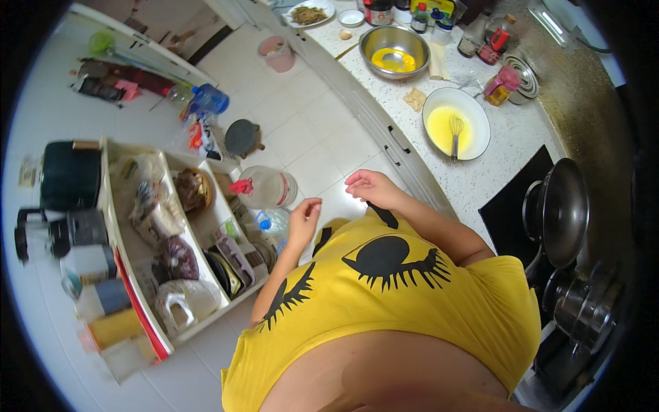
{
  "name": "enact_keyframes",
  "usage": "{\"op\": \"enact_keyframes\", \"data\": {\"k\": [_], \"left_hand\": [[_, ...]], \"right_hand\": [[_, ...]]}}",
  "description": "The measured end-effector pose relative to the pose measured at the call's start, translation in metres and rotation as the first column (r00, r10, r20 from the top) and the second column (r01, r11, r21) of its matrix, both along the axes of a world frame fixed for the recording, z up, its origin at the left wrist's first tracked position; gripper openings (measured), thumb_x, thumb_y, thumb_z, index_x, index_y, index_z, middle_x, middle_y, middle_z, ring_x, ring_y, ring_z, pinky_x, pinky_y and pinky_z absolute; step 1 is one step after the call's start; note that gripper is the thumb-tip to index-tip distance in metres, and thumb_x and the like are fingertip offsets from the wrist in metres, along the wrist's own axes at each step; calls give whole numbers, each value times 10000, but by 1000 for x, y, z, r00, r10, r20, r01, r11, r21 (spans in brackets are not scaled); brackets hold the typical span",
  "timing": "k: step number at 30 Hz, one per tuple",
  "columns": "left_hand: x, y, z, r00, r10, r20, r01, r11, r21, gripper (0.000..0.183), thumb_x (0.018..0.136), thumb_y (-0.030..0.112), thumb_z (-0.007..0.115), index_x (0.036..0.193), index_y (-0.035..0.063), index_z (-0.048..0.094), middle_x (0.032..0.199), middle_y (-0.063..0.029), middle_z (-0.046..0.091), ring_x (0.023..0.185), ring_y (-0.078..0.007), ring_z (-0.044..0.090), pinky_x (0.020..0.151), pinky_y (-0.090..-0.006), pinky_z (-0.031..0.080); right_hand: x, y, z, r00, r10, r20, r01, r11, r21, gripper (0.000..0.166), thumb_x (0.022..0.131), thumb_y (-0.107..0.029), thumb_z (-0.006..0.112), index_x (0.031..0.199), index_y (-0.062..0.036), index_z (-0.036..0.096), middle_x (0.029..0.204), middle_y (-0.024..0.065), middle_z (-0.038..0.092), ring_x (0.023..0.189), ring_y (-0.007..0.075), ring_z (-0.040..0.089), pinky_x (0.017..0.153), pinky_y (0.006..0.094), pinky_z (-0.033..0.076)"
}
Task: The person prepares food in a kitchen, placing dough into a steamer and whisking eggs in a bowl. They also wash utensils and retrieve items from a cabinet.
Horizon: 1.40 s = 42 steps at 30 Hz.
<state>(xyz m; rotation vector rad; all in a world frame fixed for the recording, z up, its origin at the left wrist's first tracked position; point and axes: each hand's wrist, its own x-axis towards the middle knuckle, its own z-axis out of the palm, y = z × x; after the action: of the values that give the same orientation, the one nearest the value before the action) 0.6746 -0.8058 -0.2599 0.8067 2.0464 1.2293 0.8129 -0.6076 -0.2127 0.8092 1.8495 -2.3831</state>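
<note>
Both of my hands are in front of my body, above the tiled floor. My left hand (pixel 305 213) has its fingers curled, and nothing shows in it. My right hand (pixel 371 186) is near the cabinet front with its fingers loosely bent and nothing visible in it. On the speckled counter, a white enamel bowl (pixel 482 113) holds yellow liquid with a wire whisk (pixel 455 135) standing in it, leaning on the rim. Behind it, a steel bowl (pixel 395 68) contains egg yolks and whites. An egg (pixel 345 34) and a folded beige cloth or paper (pixel 415 99) lie nearby.
A wok (pixel 565 213) and a glass-lidded pot (pixel 582 309) stand at the stove on the right. Bottles and a pink-lidded jar (pixel 502 87) line the counter's back. On the left are a loaded shelf unit (pixel 201 234), a large plastic bottle (pixel 270 186) and a small stool (pixel 242 137).
</note>
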Motion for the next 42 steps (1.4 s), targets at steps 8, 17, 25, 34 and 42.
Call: {"op": "enact_keyframes", "data": {"k": [8,17,25,34,42], "left_hand": [[-75,182,-19,839,-484,247,497,868,13,196,892,108,503,1013,-29,575,931,-71,615,824,-128,585,759,-253,468],[-57,369,-17,339,-798,498,867,470,164,247,911,132,480,1108,-15,509,954,-85,606,819,-144,595,732,-247,472],[-25,395,-18,244,-762,600,920,378,106,316,903,178,491,1169,13,446,1012,-104,588,819,-151,597,733,-255,466],[-19,394,-20,311,-721,619,891,447,72,338,894,155,503,1188,11,415,1019,-111,581,801,-142,586,738,-255,468],[-6,386,-15,415,-629,657,801,595,63,492,874,134,534,1281,-6,295,1018,-144,561,761,-160,596,671,-262,493]], "right_hand": [[0,72,30,934,-353,-49,353,901,251,313,764,-126,653,1047,-47,545,902,52,581,794,105,548,689,243,458],[34,50,-17,-24,-997,74,764,29,644,446,708,-162,714,1036,-22,446,779,45,508,594,105,516,555,254,431],[26,67,-44,-355,-934,-36,802,-324,502,584,729,-193,722,1136,32,369,789,57,543,612,101,514,568,233,432],[54,129,-24,-275,-949,-155,605,-296,739,250,701,-151,727,868,-63,564,557,-12,436,500,72,403,478,225,368],[57,197,-17,39,-977,-209,727,-115,676,178,722,-171,700,833,-58,618,577,12,502,502,74,433,471,219,369]]}}
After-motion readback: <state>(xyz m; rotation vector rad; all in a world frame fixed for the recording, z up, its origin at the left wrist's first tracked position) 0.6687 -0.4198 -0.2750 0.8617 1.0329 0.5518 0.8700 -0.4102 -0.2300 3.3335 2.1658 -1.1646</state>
